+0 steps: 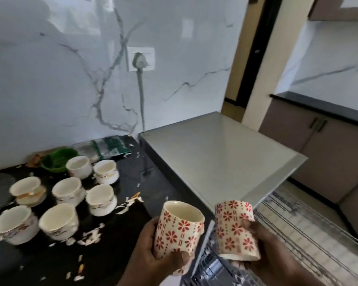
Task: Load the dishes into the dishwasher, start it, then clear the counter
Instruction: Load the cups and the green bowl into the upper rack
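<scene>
My left hand (153,259) grips a cream mug with red flowers (177,230), held upright over the counter's right edge. Beside it, my right hand (271,252) grips a second red-flowered mug (235,230), turned mouth-down above the pulled-out wire rack (298,234) of the dishwasher (215,153). Several white cups (58,221) stand on the black counter (120,234) at the left, some on saucers.
A green bowl (58,162) and a dark green packet (110,147) lie at the back of the counter by the marble wall. Peel scraps (91,237) are scattered over the counter. A grey plug and cable (140,79) hang from a wall socket. Cabinets stand at the right.
</scene>
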A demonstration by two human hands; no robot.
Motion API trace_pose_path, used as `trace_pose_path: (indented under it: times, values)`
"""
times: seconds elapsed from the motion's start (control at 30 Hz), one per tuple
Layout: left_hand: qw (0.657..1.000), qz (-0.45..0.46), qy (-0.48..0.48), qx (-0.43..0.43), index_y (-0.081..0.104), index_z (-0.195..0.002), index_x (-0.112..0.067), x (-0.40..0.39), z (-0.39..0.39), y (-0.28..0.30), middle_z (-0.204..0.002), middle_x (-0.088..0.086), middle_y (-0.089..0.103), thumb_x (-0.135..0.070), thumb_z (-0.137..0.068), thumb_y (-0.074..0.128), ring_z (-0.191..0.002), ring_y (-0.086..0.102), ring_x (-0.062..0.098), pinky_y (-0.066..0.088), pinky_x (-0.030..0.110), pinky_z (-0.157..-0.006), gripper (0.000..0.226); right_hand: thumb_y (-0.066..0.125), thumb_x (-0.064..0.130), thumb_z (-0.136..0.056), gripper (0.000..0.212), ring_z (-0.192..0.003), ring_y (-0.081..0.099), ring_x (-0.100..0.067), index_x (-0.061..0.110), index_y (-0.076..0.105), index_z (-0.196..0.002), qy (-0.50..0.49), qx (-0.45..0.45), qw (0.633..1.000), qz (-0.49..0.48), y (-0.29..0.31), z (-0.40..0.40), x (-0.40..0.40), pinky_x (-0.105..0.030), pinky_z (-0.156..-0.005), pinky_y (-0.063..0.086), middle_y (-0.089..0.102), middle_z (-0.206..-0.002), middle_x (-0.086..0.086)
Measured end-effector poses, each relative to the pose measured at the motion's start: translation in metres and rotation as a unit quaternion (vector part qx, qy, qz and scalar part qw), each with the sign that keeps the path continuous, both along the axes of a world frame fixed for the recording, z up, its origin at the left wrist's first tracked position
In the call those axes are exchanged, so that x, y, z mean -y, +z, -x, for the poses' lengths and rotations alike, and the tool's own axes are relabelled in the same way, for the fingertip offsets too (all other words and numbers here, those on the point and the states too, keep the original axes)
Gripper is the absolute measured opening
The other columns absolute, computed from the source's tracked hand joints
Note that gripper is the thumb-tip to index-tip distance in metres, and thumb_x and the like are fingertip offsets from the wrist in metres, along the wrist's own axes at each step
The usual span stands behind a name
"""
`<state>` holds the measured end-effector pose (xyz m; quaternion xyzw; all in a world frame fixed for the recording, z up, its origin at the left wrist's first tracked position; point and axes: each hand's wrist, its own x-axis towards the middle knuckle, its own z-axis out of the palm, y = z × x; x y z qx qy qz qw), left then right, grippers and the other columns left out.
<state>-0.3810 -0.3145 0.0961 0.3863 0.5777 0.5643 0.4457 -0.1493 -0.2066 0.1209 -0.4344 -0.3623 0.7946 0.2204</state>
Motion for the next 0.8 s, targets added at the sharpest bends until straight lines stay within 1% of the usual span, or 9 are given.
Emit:
trace_pose_path:
  times: [0.07,0.13,0.27,0.37,0.43,0.57,0.6,0.67,0.8]
  values:
    - [0.998,0.029,-0.054,0.011,0.05,-0.125,-0.021,-0.019,-0.033,-0.001,-0.105,-0.002,0.072,-0.029,-0.039,0.087,-0.093,0.07,0.017,0.056,0.026,-0.068,0.094,0.07,0.044,-0.061,0.077,-0.086,0.06,-0.045,-0.002,0.057,-0.12,-0.041,-0.018,0.995,0.09,-0.007,-0.039,-0.007,-0.044,-0.061,0.051,0.065,-0.104,-0.031]
    - [0.993,0.064,-0.095,0.006,0.051,-0.125,-0.024,-0.041,-0.072,-0.009,-0.106,-0.001,0.072,-0.035,-0.038,0.088,-0.095,0.07,0.018,0.057,0.031,-0.071,0.095,0.057,0.048,-0.072,0.068,-0.074,0.06,-0.041,-0.005,0.061,-0.114,-0.099,-0.04,0.982,0.156,-0.019,-0.081,-0.016,-0.046,-0.057,0.053,0.064,-0.095,-0.03]
    - [0.977,0.139,-0.16,0.002,0.052,-0.121,-0.024,-0.084,-0.159,-0.032,-0.103,-0.003,0.073,-0.035,-0.038,0.091,-0.091,0.071,0.014,0.058,0.029,-0.07,0.092,0.06,0.046,-0.07,0.066,-0.068,0.061,-0.04,-0.008,0.067,-0.107,-0.17,-0.05,0.963,0.202,-0.049,-0.167,-0.036,-0.048,-0.056,0.054,0.063,-0.09,-0.028]
    - [0.956,0.225,-0.188,0.008,0.057,-0.113,-0.017,-0.12,-0.22,-0.063,-0.094,0.002,0.075,-0.024,-0.041,0.089,-0.083,0.072,0.015,0.054,0.022,-0.06,0.079,0.066,0.045,-0.069,0.074,-0.068,0.061,-0.04,-0.006,0.056,-0.121,-0.213,-0.026,0.947,0.239,-0.087,-0.233,-0.05,-0.048,-0.052,0.054,0.06,-0.093,-0.029]
    - [0.942,0.271,-0.2,-0.006,0.06,-0.116,-0.013,-0.143,-0.256,-0.085,-0.095,0.002,0.074,-0.036,-0.04,0.091,-0.083,0.071,0.015,0.051,0.023,-0.059,0.085,0.068,0.045,-0.071,0.08,-0.062,0.061,-0.039,-0.007,0.05,-0.128,-0.225,-0.032,0.936,0.269,-0.111,-0.272,-0.052,-0.043,-0.046,0.052,0.057,-0.092,-0.03]
    - [0.903,0.355,-0.22,-0.097,0.043,-0.136,-0.01,-0.175,-0.302,-0.118,-0.081,-0.011,0.069,-0.043,-0.072,0.08,-0.067,0.064,0.001,0.042,0.022,-0.061,0.081,0.074,0.039,-0.064,0.083,-0.065,0.061,-0.038,-0.002,0.047,-0.131,-0.232,-0.016,0.917,0.323,-0.158,-0.324,-0.052,-0.044,-0.049,0.054,0.06,-0.09,-0.028]
    - [0.89,0.37,-0.23,-0.131,0.035,-0.144,-0.01,-0.183,-0.31,-0.126,-0.098,-0.006,0.069,-0.044,-0.077,0.076,-0.078,0.063,0.004,0.041,0.022,-0.065,0.086,0.073,0.038,-0.064,0.08,-0.068,0.062,-0.038,0.001,0.049,-0.13,-0.236,-0.005,0.913,0.333,-0.17,-0.332,-0.051,-0.046,-0.053,0.054,0.062,-0.091,-0.028]
    - [0.854,0.405,-0.251,-0.208,0.022,-0.151,-0.012,-0.198,-0.318,-0.145,-0.145,0.009,0.044,-0.052,-0.076,0.073,-0.116,0.053,0.019,0.045,0.026,-0.081,0.099,0.071,0.039,-0.068,0.071,-0.07,0.064,-0.039,0.005,0.052,-0.127,-0.23,0.019,0.911,0.341,-0.189,-0.338,-0.048,-0.046,-0.058,0.055,0.065,-0.094,-0.026]
    - [0.759,0.489,-0.307,-0.301,0.012,-0.154,-0.015,-0.218,-0.325,-0.18,-0.156,0.015,0.024,-0.063,-0.067,0.068,-0.136,0.037,0.034,0.042,0.038,-0.103,0.115,0.061,0.025,-0.091,0.031,-0.064,0.068,-0.035,0.003,0.058,-0.113,-0.236,0.048,0.905,0.352,-0.217,-0.328,-0.037,-0.038,-0.05,0.056,0.071,-0.089,-0.025]
